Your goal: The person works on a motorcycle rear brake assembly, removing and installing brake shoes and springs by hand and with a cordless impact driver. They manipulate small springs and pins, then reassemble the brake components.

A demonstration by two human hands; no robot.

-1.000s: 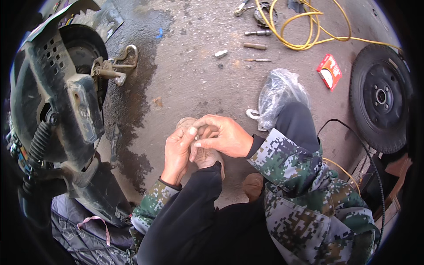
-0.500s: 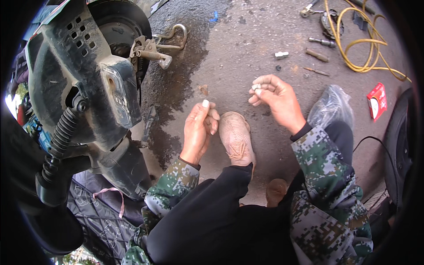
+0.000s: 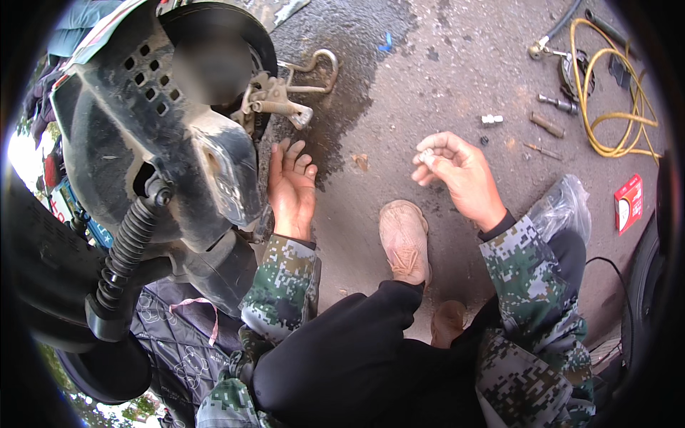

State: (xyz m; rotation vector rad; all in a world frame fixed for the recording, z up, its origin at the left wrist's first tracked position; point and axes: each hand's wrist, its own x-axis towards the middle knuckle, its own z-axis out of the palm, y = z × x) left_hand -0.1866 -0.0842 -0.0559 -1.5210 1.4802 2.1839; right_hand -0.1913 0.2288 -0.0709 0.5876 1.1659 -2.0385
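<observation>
My left hand (image 3: 291, 191) is open, its palm turned up and its fingers stretched and slightly bent. Nothing shows in it. It is right beside the dusty black plastic body of a scooter (image 3: 107, 135); I cannot tell whether the fingertips touch the scooter. My right hand (image 3: 464, 178) hovers over the pavement, closed in a pinch between thumb and fingers on a small whitish piece (image 3: 427, 155). Most of that piece is hidden by the fingers, so its kind is unclear. Close to my left fingers stands the scooter's metal kickstand with its spring (image 3: 282, 108).
On the pavement at right lie a white fitting (image 3: 491, 120), a socket tool (image 3: 558, 104), a rusty rod (image 3: 547, 125), a thin screwdriver-like tool (image 3: 542, 152), a yellow hose (image 3: 614, 135), a red box (image 3: 628, 204) and a clear plastic bag (image 3: 564, 208). My shoe (image 3: 404, 239) is between my hands.
My left hand has moved left and away from my right hand to the scooter's side, its fingers opening out. My right hand keeps its pinch. The view has shifted slightly left.
</observation>
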